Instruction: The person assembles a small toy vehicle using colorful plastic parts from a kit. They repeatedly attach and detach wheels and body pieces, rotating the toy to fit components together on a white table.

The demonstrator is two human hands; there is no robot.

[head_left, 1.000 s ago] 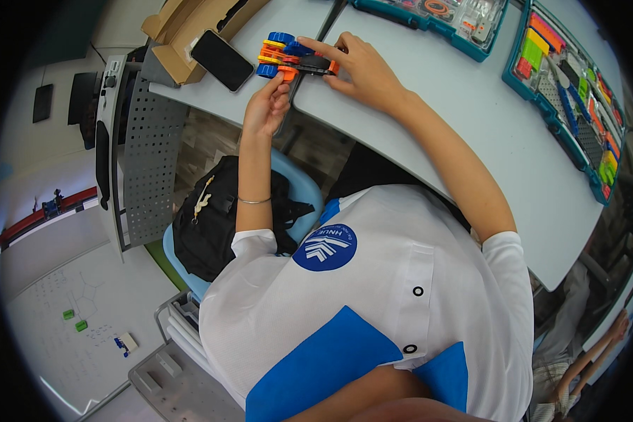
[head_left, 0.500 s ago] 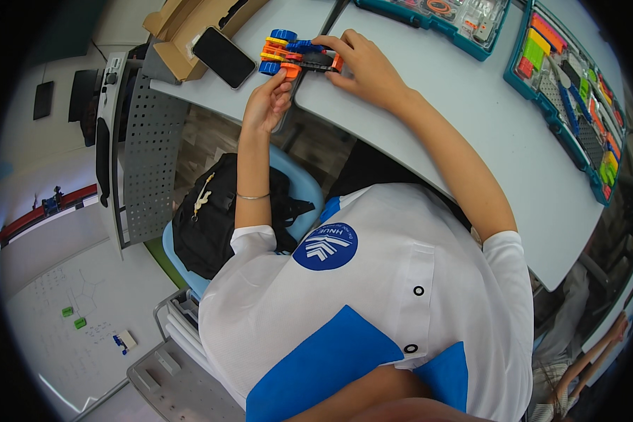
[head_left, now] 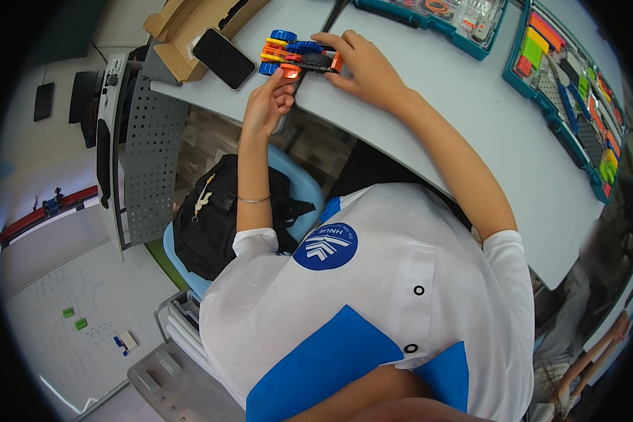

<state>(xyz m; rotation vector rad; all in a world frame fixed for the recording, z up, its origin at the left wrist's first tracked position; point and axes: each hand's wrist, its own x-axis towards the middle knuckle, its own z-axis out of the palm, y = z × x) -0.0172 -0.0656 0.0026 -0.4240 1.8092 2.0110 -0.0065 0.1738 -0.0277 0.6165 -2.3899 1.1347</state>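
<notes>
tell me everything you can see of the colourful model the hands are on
The model is a small assembly of plastic-looking pieces: blue wheel-like parts at its left end, yellow and orange pieces between them, dark parts toward the right and an orange end piece. It lies lengthwise across the view, right of the phone. The left hand touches its near side; the right hand is around its right end. Whether it rests on the table is unclear.

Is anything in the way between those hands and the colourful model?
Nothing visible: the left hand touches the model at its near side, and the right hand is at its right end. The phone lies left of it.
</notes>
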